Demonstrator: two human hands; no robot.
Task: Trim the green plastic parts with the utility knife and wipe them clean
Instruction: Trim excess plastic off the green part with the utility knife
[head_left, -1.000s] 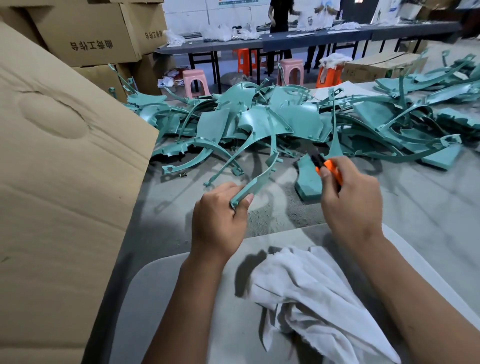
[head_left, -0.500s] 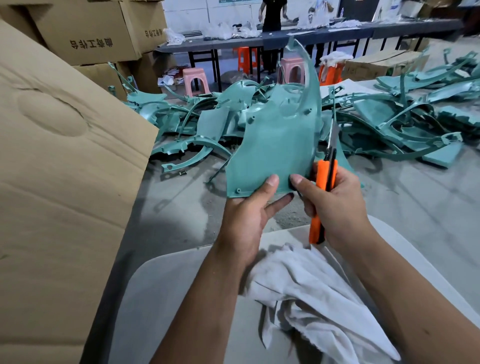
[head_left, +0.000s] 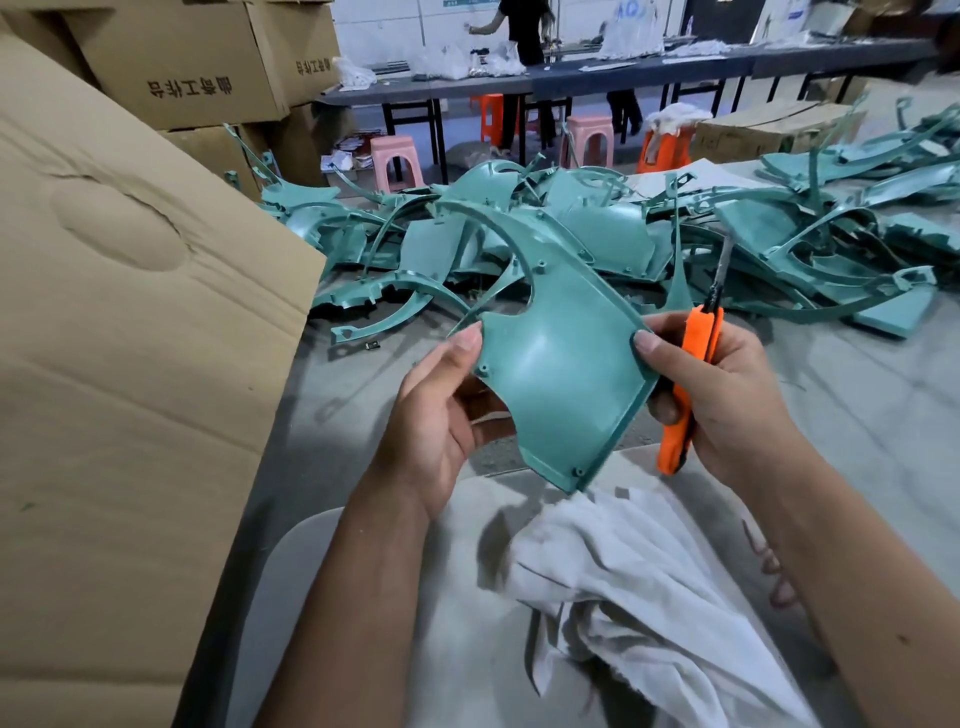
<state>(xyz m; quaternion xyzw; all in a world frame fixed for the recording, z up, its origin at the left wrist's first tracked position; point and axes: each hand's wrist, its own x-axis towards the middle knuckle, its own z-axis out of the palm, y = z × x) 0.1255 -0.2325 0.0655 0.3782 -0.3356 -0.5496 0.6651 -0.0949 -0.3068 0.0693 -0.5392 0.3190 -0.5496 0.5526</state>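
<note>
A large cardboard sheet (head_left: 130, 364) stands well to the left of the left hand (head_left: 441, 410), apparently kept out of the working space. A green plastic cover panel (head_left: 556, 374) is held up between both hands above the white rag (head_left: 649, 587), its inner face turned toward the camera, probably so that its edges can be inspected for flash before trimming. The panel's left edge is pinched by the left hand, the thumb lying on the near face and the curled fingers passing behind it. The right edge is steadied by the right hand (head_left: 727, 400), whose thumb presses on the panel's corner while its remaining fingers are wrapped round the orange utility knife (head_left: 691, 384). The knife is kept upright just right of the panel, blade extended and pointing up and away, seemingly parked clear of the plastic until a cut is chosen. Beyond both hands, a pile of green plastic parts (head_left: 597, 234) is left on the grey table (head_left: 857, 415), presumably awaiting treatment.
</note>
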